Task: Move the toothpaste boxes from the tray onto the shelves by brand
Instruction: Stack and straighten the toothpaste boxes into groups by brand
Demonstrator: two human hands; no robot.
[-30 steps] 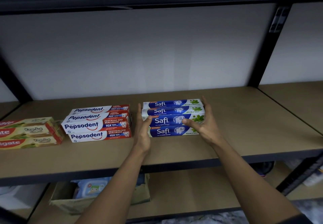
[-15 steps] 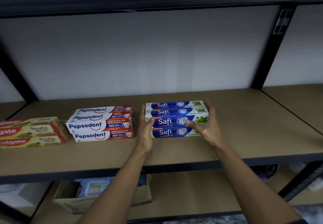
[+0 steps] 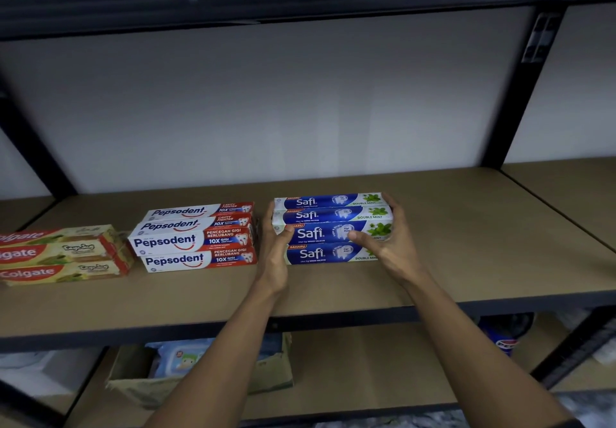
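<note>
Several blue Safi boxes [image 3: 320, 215] lie stacked in two rows on the brown shelf [image 3: 466, 260]. My left hand [image 3: 275, 254] presses against the stack's left end, thumb on the front of an upper box. My right hand [image 3: 391, 244] cups the right end, fingers over the top rear box and thumb on the front. Left of them sits a stack of red-and-white Pepsodent boxes [image 3: 196, 237]. Further left lie red-and-cream Colgate boxes [image 3: 60, 254], partly cut off by the frame edge. No tray is in view.
Black uprights [image 3: 513, 94] frame the shelf bay, with another shelf board above. A neighbouring shelf [image 3: 573, 187] continues at the right. Below, a cardboard box [image 3: 200, 374] holds wipes packs, and a blue bottle [image 3: 503, 337] stands at the lower right.
Both hands stay on the ends of the Safi stack, squaring it; the right fingers have curled further over the top rear box. The camera has shifted slightly, so everything sits a little further right.
</note>
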